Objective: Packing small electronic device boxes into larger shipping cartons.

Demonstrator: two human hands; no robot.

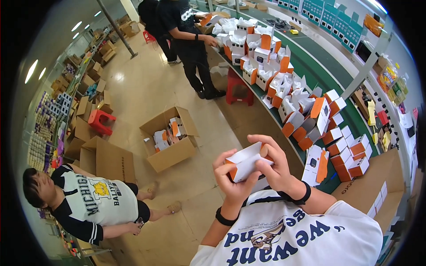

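Fingers of our left hand [234, 186] grip the white-and-orange box [245, 167] in the frame's lower centre, our right hand [279, 169] pinching its right end; likely light, stiff, creasable card, we'd best hold its folded edges

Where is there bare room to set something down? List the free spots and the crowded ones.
The floor between the open carton and the red stool is bare, as is a strip of green conveyor behind the white-and-orange boxes. Crowded: the conveyor's near side, packed with those boxes, and the carton's inside.
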